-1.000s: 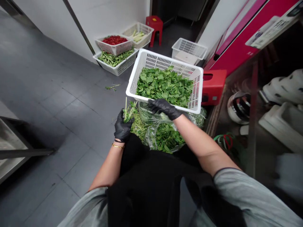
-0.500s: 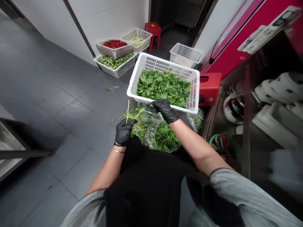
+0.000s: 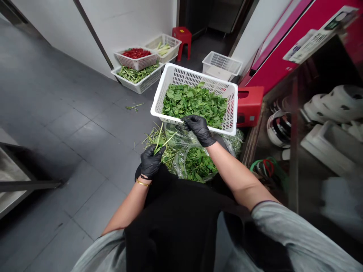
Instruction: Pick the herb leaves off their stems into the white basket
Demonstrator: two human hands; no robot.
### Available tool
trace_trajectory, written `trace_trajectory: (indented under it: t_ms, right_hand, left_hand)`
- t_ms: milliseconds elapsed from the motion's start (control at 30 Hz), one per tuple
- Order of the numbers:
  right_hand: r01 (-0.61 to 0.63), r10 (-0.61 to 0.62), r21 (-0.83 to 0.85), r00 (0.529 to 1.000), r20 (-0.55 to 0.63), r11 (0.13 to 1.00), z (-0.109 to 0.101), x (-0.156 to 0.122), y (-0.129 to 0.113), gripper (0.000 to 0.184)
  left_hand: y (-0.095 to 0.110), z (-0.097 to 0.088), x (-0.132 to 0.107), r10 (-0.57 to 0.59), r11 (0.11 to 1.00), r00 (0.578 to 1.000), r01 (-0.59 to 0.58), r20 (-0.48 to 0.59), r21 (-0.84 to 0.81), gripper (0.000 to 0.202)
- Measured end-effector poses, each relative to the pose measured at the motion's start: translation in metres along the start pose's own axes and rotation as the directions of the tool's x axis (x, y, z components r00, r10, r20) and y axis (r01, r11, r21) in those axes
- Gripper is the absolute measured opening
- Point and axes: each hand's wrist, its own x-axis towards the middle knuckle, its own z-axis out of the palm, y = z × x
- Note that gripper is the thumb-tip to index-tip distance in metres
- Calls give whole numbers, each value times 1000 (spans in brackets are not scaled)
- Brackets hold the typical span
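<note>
My left hand [image 3: 150, 162], in a black glove, is closed on a few green stems [image 3: 160, 138] that stick up from its fingers. Beneath it lies a heap of bare stems [image 3: 167, 153] on the floor. My right hand [image 3: 197, 128], also black-gloved, rests at the near rim of a white slotted basket [image 3: 159, 96] filled with picked green leaves [image 3: 194, 102]; whether its fingers pinch leaves is hidden. Below both hands a clear plastic bag [image 3: 181, 151] holds leafy greens [image 3: 198, 166].
Against the far wall stand baskets of red chillies [image 3: 136, 53], green beans [image 3: 136, 73] and pale stalks [image 3: 164, 47], plus a white basket [image 3: 221, 65]. A red stool [image 3: 249, 105] sits right of the leaf basket. A metal shelf [image 3: 312, 124] stands at right, a steel table frame [image 3: 22, 181] at left.
My left hand has tilted its stems rightward and dropped a little. My right hand has slid slightly further over the basket's near rim.
</note>
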Motion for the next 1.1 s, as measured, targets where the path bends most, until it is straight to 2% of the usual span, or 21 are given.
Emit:
trace_trajectory:
  t_ms: [33, 100, 167, 233, 300, 333, 400, 467, 500, 533, 600, 667, 700, 767, 800, 833, 867, 933, 967, 1000, 1100]
  right_hand:
    - [9, -8, -57, 1000, 17, 998, -6, 3, -4, 48]
    - [99, -62, -238, 985, 159, 966, -13, 2, -13, 50]
    - [252, -95, -430, 931, 354, 867, -11, 0, -21, 50]
    - [345, -39, -549, 869, 493, 761, -4, -1, -22, 42]
    - [322, 50, -576, 842, 536, 751, 2, 3, -16, 30]
    - [282, 77, -571, 849, 523, 771, 3, 7, -11, 26]
    - [214, 60, -552, 898, 436, 806, -3, 20, 0, 24]
    - [197, -44, -545, 959, 281, 815, -21, 39, 7, 23]
    - [190, -100, -565, 977, 186, 803, -34, 50, 7, 23]
    - [175, -144, -592, 985, 99, 786, -50, 62, 6, 22]
    - [116, -179, -664, 984, -27, 739, -82, 85, 0, 26]
    - [68, -164, -717, 984, -66, 694, -105, 98, -8, 36]
    - [59, -155, -734, 986, -64, 676, -109, 98, -11, 37]
    - [107, -118, -706, 992, 34, 700, -100, 84, -14, 34]
    - [160, -89, -643, 986, 142, 749, -86, 71, -13, 32]
    - [212, -59, -534, 955, 290, 818, -69, 55, -11, 28]
    - [235, -44, -362, 885, 464, 902, -50, 38, -8, 29]
    - [195, -68, -130, 766, 639, 972, -12, 6, -1, 30]
    - [167, -80, -70, 747, 659, 984, 3, -6, 2, 30]
    - [150, -83, -48, 755, 650, 988, 13, -14, 5, 31]
    - [160, -70, -120, 837, 543, 980, 20, -21, 8, 36]
  left_hand:
    - [-2, -1, 0, 27, 999, 999, -28, 21, 38, 22]
    - [-6, -4, 2, 98, 987, 993, -106, 72, 121, 20]
    - [-12, -5, 4, 177, 962, 977, -197, 117, 187, 15]
    - [-18, -7, 5, 239, 935, 957, -272, 163, 228, 13]
    - [-22, -8, 7, 252, 927, 950, -292, 183, 234, 15]
    - [-21, -7, 7, 232, 937, 956, -269, 179, 224, 14]
    - [-16, -5, 8, 133, 976, 983, -153, 130, 156, 12]
    - [-6, -2, 10, -28, 999, 998, 26, 61, 24, 16]
    - [1, -1, 11, -123, 991, 991, 126, 50, -53, 20]
    - [7, 0, 12, -217, 966, 974, 225, 72, -131, 23]
    - [20, -1, 14, -360, 871, 912, 404, 196, -279, 28]
    - [29, -1, 15, -418, 738, 826, 551, 378, -388, 29]
    - [32, -1, 14, -420, 671, 784, 607, 458, -425, 28]
    - [35, 1, 12, -401, 561, 712, 688, 577, -460, 23]
    - [35, 2, 10, -389, 520, 685, 716, 616, -467, 20]
    - [35, 4, 9, -379, 487, 664, 735, 644, -471, 17]
    - [34, 6, 8, -373, 461, 647, 751, 665, -472, 16]
    - [34, 8, 6, -377, 432, 619, 776, 689, -461, 19]
    - [33, 8, 5, -388, 435, 615, 779, 686, -452, 21]
    - [33, 8, 4, -405, 456, 626, 770, 666, -447, 22]
    - [34, 4, -1, -451, 591, 699, 700, 556, -400, 23]
